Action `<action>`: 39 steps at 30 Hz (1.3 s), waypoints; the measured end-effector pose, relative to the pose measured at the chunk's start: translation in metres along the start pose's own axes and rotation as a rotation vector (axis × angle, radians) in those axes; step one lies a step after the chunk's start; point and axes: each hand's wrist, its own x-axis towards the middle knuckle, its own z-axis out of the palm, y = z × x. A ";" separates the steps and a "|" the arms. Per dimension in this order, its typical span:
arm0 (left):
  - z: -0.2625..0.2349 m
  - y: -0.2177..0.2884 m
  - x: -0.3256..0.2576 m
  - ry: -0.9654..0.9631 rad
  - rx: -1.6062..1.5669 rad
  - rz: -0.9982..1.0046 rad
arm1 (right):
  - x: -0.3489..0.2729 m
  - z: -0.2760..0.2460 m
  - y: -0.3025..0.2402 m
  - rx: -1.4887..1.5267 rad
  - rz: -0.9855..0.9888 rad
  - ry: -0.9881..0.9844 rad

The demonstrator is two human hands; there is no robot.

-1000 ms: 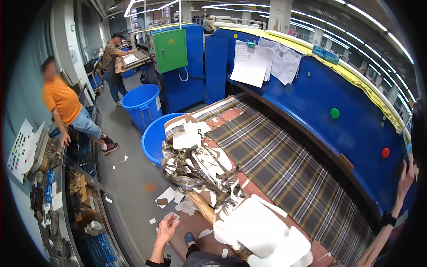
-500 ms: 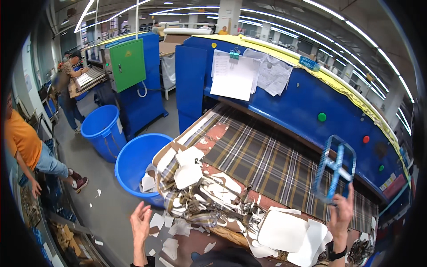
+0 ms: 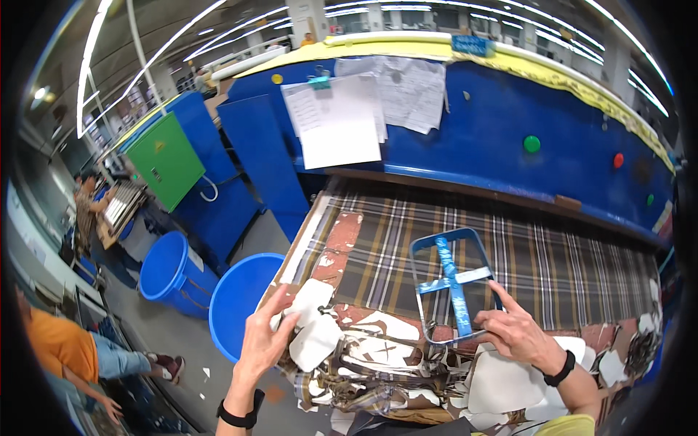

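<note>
Right now I have the frame point(image 3: 451, 279), a blue rounded outline with a taped cross inside, at my right hand point(image 3: 518, 333); the thumb and curled fingers pinch its lower right corner while the index finger points up along its side. It stands in front of the cloth point(image 3: 589, 265), a dark plaid spread on the bed of the blue machine point(image 3: 487, 131), its lower end over the scraps point(image 3: 392, 352) heaped along the near edge. Whether it touches the cloth, I cannot tell. My left hand point(image 3: 266, 336) has its fingers spread, between the near bin point(image 3: 231, 309) and some white pieces point(image 3: 314, 343); I cannot tell if a fingertip touches them. More white sheets point(image 3: 502, 384) lie below my right wrist. On the machine's front I see papers point(image 3: 340, 145) under a clip point(image 3: 318, 83), a green button point(image 3: 532, 144) and a red button point(image 3: 619, 160). Off to the left are a second bin point(image 3: 169, 267), a green cabinet point(image 3: 163, 161) and a person in orange point(image 3: 62, 343).
</note>
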 end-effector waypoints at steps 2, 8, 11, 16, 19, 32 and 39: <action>0.008 -0.002 0.024 -0.165 0.125 0.123 | 0.014 0.010 0.005 0.020 -0.004 -0.009; 0.061 -0.017 0.078 -0.460 0.354 0.415 | 0.025 0.028 0.014 -0.008 0.044 -0.043; 0.086 -0.031 0.085 -0.547 0.370 0.529 | 0.027 0.039 0.014 -0.053 0.102 -0.033; 0.103 -0.035 0.096 -0.571 0.457 0.772 | 0.038 0.053 0.009 -0.068 0.205 0.064; 0.107 -0.042 0.101 -0.535 0.494 0.890 | 0.040 0.065 0.012 -0.074 0.242 0.122; 0.112 -0.056 0.112 -0.449 0.399 0.997 | 0.036 0.076 0.005 -0.154 0.552 0.082; 0.108 -0.042 0.116 -0.511 0.325 0.924 | -0.010 0.080 0.006 -0.240 0.647 -0.026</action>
